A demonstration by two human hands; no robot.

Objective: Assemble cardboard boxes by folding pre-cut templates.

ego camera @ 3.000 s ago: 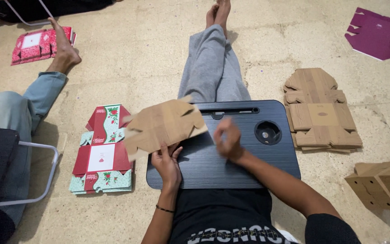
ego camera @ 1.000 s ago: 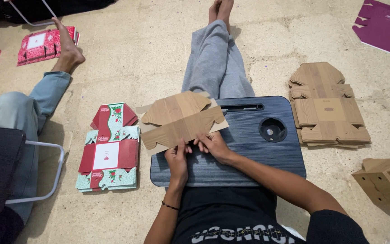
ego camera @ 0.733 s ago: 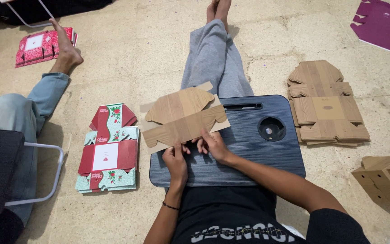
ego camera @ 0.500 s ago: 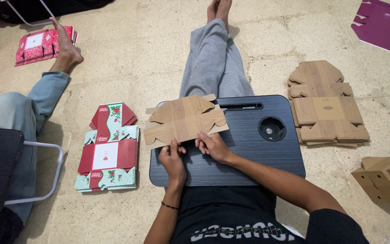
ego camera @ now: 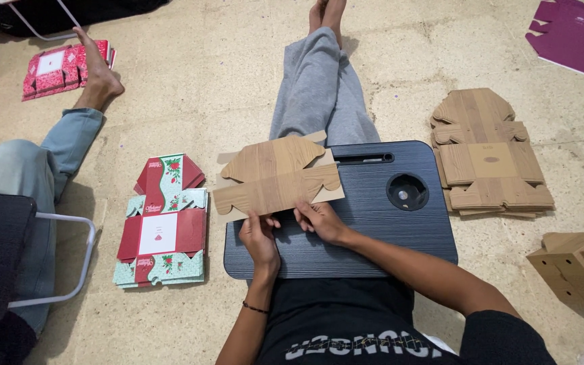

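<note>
I hold a flat, wood-patterned cardboard box blank (ego camera: 275, 176) over the left end of a dark lap tray (ego camera: 366, 223) that rests on my legs. My left hand (ego camera: 259, 236) pinches the blank's near edge from below. My right hand (ego camera: 319, 220) grips the same edge just to the right, fingers curled over it. The blank lies nearly flat and juts past the tray's left side.
A stack of red and mint printed flat boxes (ego camera: 163, 223) lies on the floor to my left. Wood-patterned blanks (ego camera: 484, 155) are piled to the right, folded boxes (ego camera: 576, 263) nearer. Another person's leg (ego camera: 42, 162) stretches at far left. A purple blank (ego camera: 572, 34) lies top right.
Three seconds ago only my left hand held the blank, tilted, and my right rested on the tray. Both hands now hold its near edge and it lies flatter.
</note>
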